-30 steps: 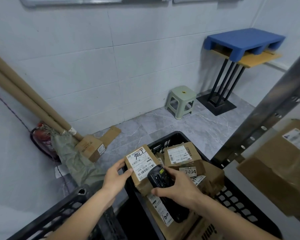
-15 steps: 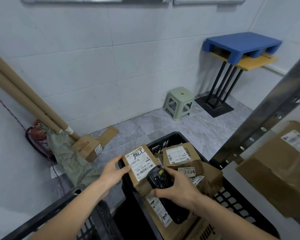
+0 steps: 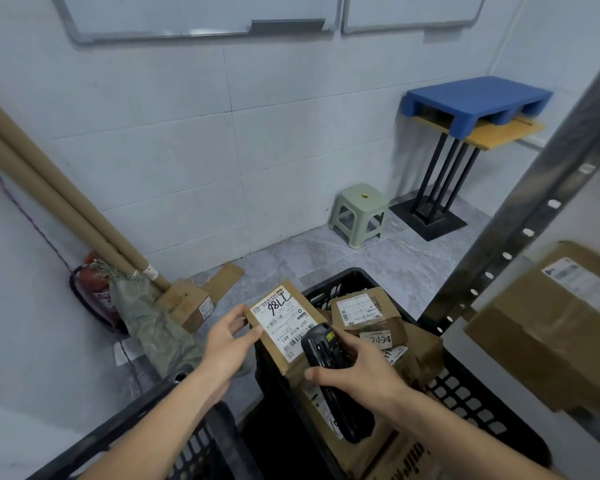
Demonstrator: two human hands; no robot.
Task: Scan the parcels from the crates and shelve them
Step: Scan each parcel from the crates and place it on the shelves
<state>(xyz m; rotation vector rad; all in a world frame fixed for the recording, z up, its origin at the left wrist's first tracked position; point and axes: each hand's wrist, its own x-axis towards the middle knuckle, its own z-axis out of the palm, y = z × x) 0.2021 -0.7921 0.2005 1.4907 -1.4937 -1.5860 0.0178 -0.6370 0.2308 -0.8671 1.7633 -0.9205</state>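
A small brown parcel [image 3: 284, 327] with a white label marked 7786 stands tilted over the left rim of a black crate [image 3: 465, 400]. My left hand [image 3: 227, 344] grips its left edge, thumb on the label side. My right hand [image 3: 357, 372] holds a black handheld scanner [image 3: 329, 372], its head lying against the parcel's label. Several more brown parcels [image 3: 361, 310] lie in the crate, one tagged 7494 [image 3: 380, 339]. A metal shelf upright [image 3: 520, 216] rises at right, with big brown boxes [image 3: 551, 327] on the shelf.
A second black crate [image 3: 153, 434] sits at bottom left. On the floor by the wall are cardboard tubes [image 3: 49, 188], a fire extinguisher [image 3: 96, 292], a green bag [image 3: 153, 327] and a small box [image 3: 187, 303]. A green stool [image 3: 359, 214] and a stand with a blue pallet [image 3: 475, 102] stand behind.
The view has tipped up a little. Both hands, the parcel and the scanner keep nearly the same pose; my left hand has closed slightly more onto the parcel's edge.
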